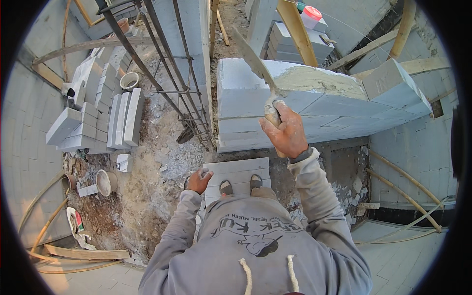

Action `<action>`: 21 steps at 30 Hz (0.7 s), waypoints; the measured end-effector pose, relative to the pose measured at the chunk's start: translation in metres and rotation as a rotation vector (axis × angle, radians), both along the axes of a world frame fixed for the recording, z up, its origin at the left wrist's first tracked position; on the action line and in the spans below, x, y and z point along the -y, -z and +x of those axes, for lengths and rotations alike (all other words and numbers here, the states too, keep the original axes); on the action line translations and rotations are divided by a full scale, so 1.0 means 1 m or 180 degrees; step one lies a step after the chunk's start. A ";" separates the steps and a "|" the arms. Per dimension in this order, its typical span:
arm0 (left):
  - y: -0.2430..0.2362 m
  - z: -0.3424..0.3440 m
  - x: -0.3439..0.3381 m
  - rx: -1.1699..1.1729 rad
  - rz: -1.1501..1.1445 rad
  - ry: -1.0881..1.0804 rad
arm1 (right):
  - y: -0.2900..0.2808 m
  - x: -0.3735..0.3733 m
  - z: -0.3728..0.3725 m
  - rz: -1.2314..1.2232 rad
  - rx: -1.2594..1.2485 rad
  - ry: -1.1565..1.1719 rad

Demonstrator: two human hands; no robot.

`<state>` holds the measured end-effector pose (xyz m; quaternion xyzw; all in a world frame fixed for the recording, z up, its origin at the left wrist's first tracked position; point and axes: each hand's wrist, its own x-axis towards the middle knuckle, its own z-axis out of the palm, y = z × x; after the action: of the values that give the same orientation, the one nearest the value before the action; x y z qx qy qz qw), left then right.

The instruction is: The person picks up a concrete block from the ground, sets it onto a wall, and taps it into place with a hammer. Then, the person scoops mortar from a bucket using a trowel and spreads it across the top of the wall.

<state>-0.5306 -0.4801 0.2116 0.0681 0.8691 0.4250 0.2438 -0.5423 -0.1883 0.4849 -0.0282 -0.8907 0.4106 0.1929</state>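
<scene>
My right hand (287,129) is closed round the handle of a mortar-smeared trowel (256,59), its blade slanting up and to the left. The blade is over the top of a low wall of pale blocks (265,105). Wet mortar (319,78) is spread along part of that top, and a single block (393,81) sits at its right end. Lower down, my left hand (199,181) hangs beside my body with its fingers curled. Whatever it may hold is hidden.
My feet stand on pale blocks (236,169). Upright steel rebar (184,93) rises left of the wall. Stacked blocks (91,108), a bucket (106,182) and rubble lie to the left. Bamboo poles (405,177) lean at the right. A red-lidded container (310,16) is beyond the wall.
</scene>
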 end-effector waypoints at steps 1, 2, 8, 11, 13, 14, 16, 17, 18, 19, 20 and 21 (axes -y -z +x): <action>-0.002 0.001 0.000 -0.0003 0.0001 -0.0028 | 0.010 -0.008 -0.007 0.0585 -0.0337 -0.0076; -0.006 0.002 0.000 0.0073 -0.0031 -0.0033 | 0.019 -0.012 -0.011 0.1171 -0.0677 -0.0139; 0.002 0.013 0.000 0.0087 -0.0133 0.0056 | 0.059 0.010 -0.012 0.2245 0.0391 0.0477; 0.008 0.016 0.001 0.0202 -0.0074 0.0069 | 0.061 0.017 0.026 0.2228 0.0495 0.0360; 0.015 0.015 -0.002 0.0143 0.0071 0.0064 | 0.057 0.010 0.058 0.2200 0.0504 0.0294; 0.012 0.012 -0.004 0.0175 0.0111 0.0006 | 0.050 0.006 0.075 0.2063 0.0747 0.0159; 0.013 0.009 -0.007 0.0204 0.0172 -0.0040 | 0.033 -0.002 0.093 0.1943 0.0989 0.0041; 0.017 0.008 -0.005 0.0146 0.0172 -0.0006 | 0.025 -0.004 0.099 0.1873 0.0867 -0.0019; 0.020 0.008 -0.003 0.0088 0.0172 0.0027 | 0.018 -0.005 0.103 0.1802 0.0746 -0.0080; 0.018 0.006 -0.003 0.0091 0.0195 0.0053 | 0.011 -0.009 0.102 0.1302 0.0757 -0.0064; 0.014 0.005 -0.002 0.0104 0.0140 0.0027 | 0.010 -0.011 0.105 0.1320 0.0765 -0.0040; 0.013 0.004 -0.001 0.0118 0.0081 -0.0005 | 0.011 -0.014 0.107 0.0925 0.0731 0.0124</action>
<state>-0.5263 -0.4791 0.1989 0.0626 0.8590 0.4373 0.2587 -0.4351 -0.1739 0.4737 -0.0640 -0.9561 0.2678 0.0999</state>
